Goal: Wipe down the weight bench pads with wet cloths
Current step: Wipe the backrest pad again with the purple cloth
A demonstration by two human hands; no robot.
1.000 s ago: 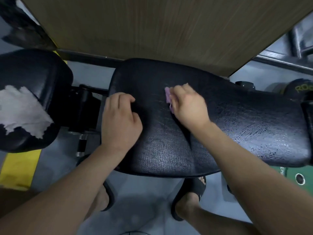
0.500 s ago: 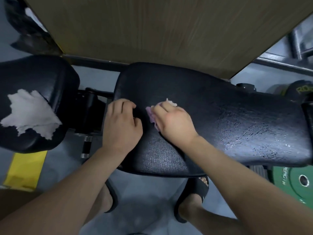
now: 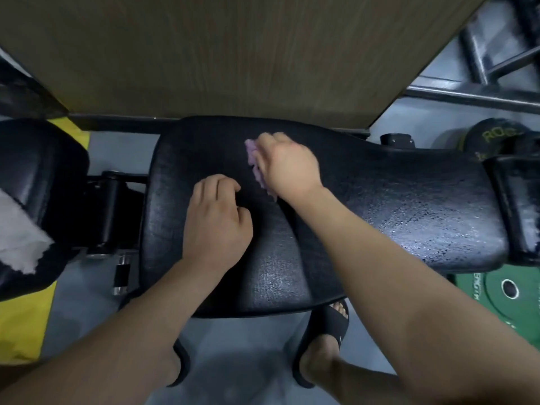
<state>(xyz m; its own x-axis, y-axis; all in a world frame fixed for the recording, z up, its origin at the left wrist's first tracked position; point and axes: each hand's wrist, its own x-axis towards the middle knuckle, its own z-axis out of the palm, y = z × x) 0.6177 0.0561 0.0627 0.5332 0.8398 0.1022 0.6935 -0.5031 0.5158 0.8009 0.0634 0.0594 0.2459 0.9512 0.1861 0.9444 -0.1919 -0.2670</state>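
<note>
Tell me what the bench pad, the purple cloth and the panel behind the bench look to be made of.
Bench pad: black vinyl or leatherette over padding, judging by its grained, cracked skin and the wet sheen on its right part.
Purple cloth: soft woven or microfibre fabric, bunched under the right hand; the weave is too blurred to tell.
Panel: wood or wood-look laminate, matte, with brown grain lines.

cloth (image 3: pixel 254 163) on bench pad (image 3: pixel 380 206), seat pad (image 3: pixel 38 171) left

The right hand (image 3: pixel 287 168) was motion-blurred and covered most of the purple cloth (image 3: pixel 252 159); only its left fringe showed. The white cloth (image 3: pixel 17 238) and its seat pad (image 3: pixel 38 182) were cut off at the left edge. The lettering on the green plate (image 3: pixel 496 290) was illegible.
</note>
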